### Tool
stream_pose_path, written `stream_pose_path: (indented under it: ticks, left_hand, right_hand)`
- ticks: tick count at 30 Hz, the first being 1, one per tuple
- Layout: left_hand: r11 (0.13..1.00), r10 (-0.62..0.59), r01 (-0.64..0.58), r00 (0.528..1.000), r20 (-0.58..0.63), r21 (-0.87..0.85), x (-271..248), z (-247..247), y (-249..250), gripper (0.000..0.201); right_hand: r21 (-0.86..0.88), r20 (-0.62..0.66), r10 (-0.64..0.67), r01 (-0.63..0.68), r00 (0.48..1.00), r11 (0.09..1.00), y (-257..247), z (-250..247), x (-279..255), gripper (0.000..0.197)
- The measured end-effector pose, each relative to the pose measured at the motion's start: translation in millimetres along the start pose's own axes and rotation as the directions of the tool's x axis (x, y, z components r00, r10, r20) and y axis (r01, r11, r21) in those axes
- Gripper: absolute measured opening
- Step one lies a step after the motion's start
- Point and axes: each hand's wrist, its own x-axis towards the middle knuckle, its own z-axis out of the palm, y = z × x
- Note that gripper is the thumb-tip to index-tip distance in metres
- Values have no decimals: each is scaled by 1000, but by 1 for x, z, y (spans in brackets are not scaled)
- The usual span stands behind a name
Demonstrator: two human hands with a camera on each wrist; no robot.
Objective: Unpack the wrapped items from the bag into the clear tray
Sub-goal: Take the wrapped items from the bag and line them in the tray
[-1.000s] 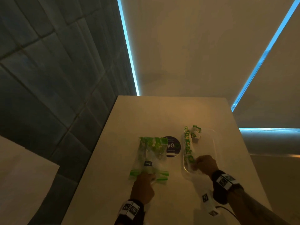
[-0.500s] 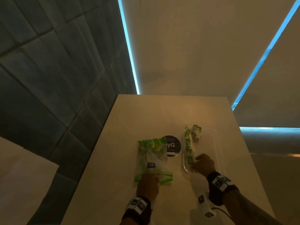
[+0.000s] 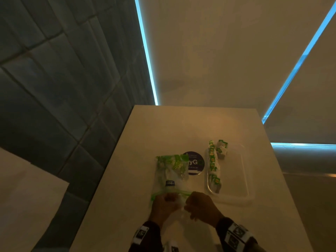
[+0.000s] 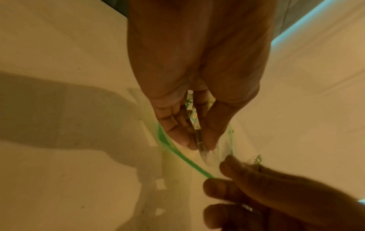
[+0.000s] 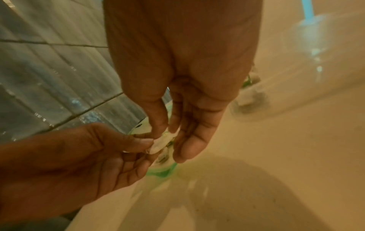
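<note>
A clear zip bag [image 3: 170, 176] with green zip stripes lies flat on the table, with green-and-white wrapped items bunched at its far end. My left hand [image 3: 168, 199] pinches the bag's near mouth edge between thumb and fingers [image 4: 200, 141]. Right beside it, my right hand [image 3: 190, 202] pinches the same edge [image 5: 165, 137]. To the right stands the clear tray [image 3: 241, 179]. It holds a long strip of wrapped items [image 3: 213, 166] along its left side and a small cluster of wrapped items [image 3: 221, 147] at the far left corner.
A dark round sticker [image 3: 195, 163] lies on the table between bag and tray. The pale table [image 3: 190, 128] ends at a tiled wall [image 3: 63, 88] on the left and drops off on the right. Blue light strips cross the surface behind the table.
My right hand has left the strip in the tray and moved left to the bag's mouth. My left hand stays on the bag's near edge.
</note>
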Motion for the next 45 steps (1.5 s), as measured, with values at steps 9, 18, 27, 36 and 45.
stream_pose_path:
  ticks: [9,18,27,36,45]
  left_hand:
    - [982,-47,75,986,158,-176,-18,0,10,16]
    - [681,-105,345,919,380,-646,-25,3,14,24]
    - [842,-163,344,897,411,-415,-27,-1,15,25]
    - [994,-6,29,977,213,-106,-17,0,3,4]
    - [369,266,-402,910,319,838,19,13,-16,55]
  right_hand:
    - [454,-130,122,-50,984,889,-9,1,1,27]
    - [659,13,122,-100,992,746,-8,-5,-14,18]
    - [585,10,63,-57,998,809,-7,-2,-10,5]
    - [489,-124,41,25,991,872,-4,7,-9,12]
    - [362,-133,76,-23,988,932,7,-12,-11,14]
